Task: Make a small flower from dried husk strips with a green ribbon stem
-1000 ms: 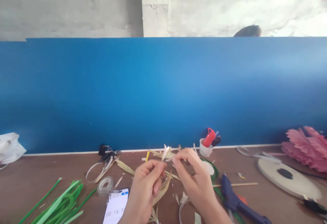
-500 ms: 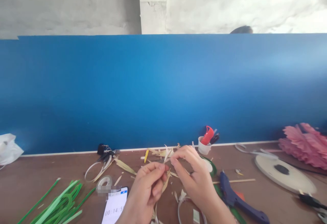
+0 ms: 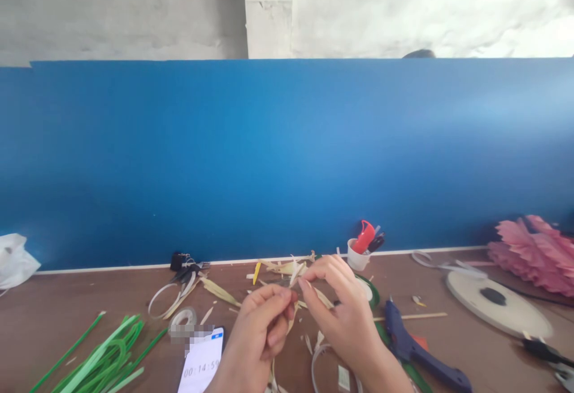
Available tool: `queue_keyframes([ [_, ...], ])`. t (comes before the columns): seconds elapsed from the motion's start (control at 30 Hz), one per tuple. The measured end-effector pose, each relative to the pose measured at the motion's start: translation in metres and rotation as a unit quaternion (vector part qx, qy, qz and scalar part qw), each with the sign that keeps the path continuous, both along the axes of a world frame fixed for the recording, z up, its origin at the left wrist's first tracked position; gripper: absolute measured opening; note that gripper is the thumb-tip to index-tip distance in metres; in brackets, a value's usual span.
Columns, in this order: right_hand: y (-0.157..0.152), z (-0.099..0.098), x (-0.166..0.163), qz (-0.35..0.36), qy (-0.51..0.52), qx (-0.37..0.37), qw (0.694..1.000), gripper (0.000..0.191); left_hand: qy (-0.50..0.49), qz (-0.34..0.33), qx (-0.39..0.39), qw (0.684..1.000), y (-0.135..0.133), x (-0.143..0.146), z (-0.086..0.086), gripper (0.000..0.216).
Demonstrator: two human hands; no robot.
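My left hand (image 3: 260, 333) and my right hand (image 3: 343, 315) meet above the brown table (image 3: 67, 303). Both pinch a small bundle of pale dried leaf strips (image 3: 293, 273) between thumb and fingers, its white tips poking up between the hands. A longer tan strip (image 3: 293, 318) hangs down behind my left fingers. Loose pale leaf scraps (image 3: 278, 267) lie on the table just beyond the hands.
A phone showing a timer (image 3: 201, 369) lies left of my wrist, near a tape roll (image 3: 183, 319) and green strips (image 3: 103, 363). A blue glue gun (image 3: 412, 351), a white cup of pens (image 3: 361, 249), a round white disc (image 3: 497, 312) and a pink flower (image 3: 533, 255) sit right. A blue partition (image 3: 287, 154) stands behind.
The hands have sunk slightly and drawn closer together on the leaf bundle. The view has shifted a little to the right.
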State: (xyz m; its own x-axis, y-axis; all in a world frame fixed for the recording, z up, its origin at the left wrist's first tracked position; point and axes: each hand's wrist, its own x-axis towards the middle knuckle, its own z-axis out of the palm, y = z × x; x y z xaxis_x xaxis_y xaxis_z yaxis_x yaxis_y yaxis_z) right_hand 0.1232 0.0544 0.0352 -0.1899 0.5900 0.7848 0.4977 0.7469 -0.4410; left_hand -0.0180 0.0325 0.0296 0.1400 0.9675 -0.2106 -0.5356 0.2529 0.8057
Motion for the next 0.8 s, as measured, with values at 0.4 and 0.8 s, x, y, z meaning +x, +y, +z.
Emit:
queue_keyframes([
  [0.4, -0.0027, -0.0015, -0.0041, -0.003, 0.032, 0.002, 0.999, 0.019, 0.039, 0.019, -0.006, 0.999, -0.0007, 0.0042, -0.0026, 0.025],
  [0.8, -0.0020, -0.0019, -0.0041, -0.004, 0.029, 0.003, 1.000, 0.019, 0.075, 0.015, 0.030, 0.997, -0.0018, 0.0059, -0.0058, 0.031],
])
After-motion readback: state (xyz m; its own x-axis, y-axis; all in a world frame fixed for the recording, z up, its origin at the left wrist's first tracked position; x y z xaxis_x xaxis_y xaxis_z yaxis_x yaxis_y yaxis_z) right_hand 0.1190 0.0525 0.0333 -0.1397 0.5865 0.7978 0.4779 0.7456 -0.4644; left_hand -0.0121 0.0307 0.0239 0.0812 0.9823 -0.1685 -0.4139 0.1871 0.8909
